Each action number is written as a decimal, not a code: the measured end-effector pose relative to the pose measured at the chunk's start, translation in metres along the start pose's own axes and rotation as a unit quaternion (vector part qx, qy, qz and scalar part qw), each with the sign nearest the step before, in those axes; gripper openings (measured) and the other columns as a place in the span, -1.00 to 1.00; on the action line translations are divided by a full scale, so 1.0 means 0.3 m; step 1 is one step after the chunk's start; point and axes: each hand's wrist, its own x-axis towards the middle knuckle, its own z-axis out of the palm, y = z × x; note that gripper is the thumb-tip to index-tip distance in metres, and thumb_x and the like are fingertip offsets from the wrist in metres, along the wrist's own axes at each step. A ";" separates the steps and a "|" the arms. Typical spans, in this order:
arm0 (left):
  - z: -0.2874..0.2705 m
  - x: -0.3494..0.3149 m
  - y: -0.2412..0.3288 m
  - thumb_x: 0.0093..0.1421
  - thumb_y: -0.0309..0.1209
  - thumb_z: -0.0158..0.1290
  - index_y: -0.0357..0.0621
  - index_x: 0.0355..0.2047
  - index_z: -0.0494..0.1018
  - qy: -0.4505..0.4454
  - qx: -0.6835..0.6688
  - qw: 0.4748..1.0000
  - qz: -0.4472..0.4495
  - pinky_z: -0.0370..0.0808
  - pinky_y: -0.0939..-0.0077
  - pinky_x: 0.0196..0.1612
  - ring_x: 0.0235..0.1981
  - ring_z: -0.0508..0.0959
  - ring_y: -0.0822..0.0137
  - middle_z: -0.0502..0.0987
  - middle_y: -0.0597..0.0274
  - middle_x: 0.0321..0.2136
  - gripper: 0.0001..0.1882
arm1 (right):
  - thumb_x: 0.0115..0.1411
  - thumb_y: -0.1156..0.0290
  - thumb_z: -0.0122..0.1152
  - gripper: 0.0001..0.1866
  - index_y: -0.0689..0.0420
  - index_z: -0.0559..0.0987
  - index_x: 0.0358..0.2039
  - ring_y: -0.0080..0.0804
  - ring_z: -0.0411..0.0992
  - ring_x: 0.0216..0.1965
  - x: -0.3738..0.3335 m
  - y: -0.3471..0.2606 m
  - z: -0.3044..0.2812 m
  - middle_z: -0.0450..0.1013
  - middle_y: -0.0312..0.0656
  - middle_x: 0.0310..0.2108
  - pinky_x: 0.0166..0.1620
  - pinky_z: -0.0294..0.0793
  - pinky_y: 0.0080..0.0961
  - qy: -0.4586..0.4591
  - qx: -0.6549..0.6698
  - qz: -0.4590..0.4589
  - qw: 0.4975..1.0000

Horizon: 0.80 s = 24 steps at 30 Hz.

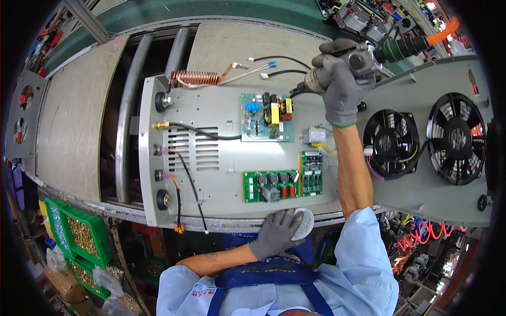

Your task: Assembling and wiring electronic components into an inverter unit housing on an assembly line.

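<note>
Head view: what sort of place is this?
Probably an electronics assembly workshop: a grey metal chassis carries circuit boards, metal rollers show beside it, and green bins hold small brass-coloured parts.

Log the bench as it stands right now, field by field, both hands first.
Left hand: grey glove, holding a round pale dish at the near edge of the chassis
Right hand: grey glove, wrapped around a metal tool with an orange hose
Chassis: grey sheet metal, vented, with green circuit boards on it
Copper coil: along the chassis's far side, left part
Black fans: two, on the grey panel at right
Green bins: lower left, holding small brass-coloured parts
</note>
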 end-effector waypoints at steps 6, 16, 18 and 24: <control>-0.019 0.011 -0.028 0.05 0.21 0.20 -0.01 0.14 0.48 -0.030 0.007 0.999 0.032 0.47 0.21 -0.07 -0.03 0.47 0.19 0.48 0.10 0.02 -0.23 | 0.01 0.74 0.21 -0.62 0.30 0.52 -0.09 -0.36 0.56 -0.42 -0.008 0.038 -0.006 0.56 0.00 -0.29 -0.36 0.60 -0.43 -0.031 -0.027 0.008 0.999; -0.011 0.004 -0.059 0.16 0.13 0.12 -0.17 0.22 0.34 -0.067 -0.031 0.996 0.057 0.49 0.31 -0.26 -0.12 0.48 0.22 0.44 0.08 -0.01 -0.21 | 0.00 0.63 0.17 -0.54 0.30 0.44 -0.01 -0.31 0.57 -0.33 -0.050 0.072 -0.035 0.52 0.03 -0.22 -0.24 0.64 -0.37 -0.045 -0.128 0.057 0.989; -0.016 0.009 -0.063 0.17 0.13 0.11 -0.17 0.23 0.34 -0.069 -0.038 0.995 0.054 0.49 0.32 -0.28 -0.12 0.48 0.22 0.44 0.09 -0.03 -0.22 | 0.00 0.61 0.14 -0.54 0.29 0.43 -0.01 -0.30 0.56 -0.33 -0.053 0.074 -0.032 0.51 0.03 -0.22 -0.23 0.63 -0.34 -0.047 -0.154 0.062 0.985; -0.017 0.002 -0.057 0.16 0.15 0.11 -0.17 0.25 0.33 -0.075 -0.042 0.995 0.053 0.50 0.27 -0.28 -0.05 0.47 0.16 0.43 0.05 0.01 -0.19 | -0.02 0.73 0.22 -0.61 0.27 0.51 -0.11 -0.38 0.57 -0.40 -0.061 0.084 0.002 0.56 -0.03 -0.30 -0.35 0.62 -0.46 -0.027 -0.074 0.053 0.995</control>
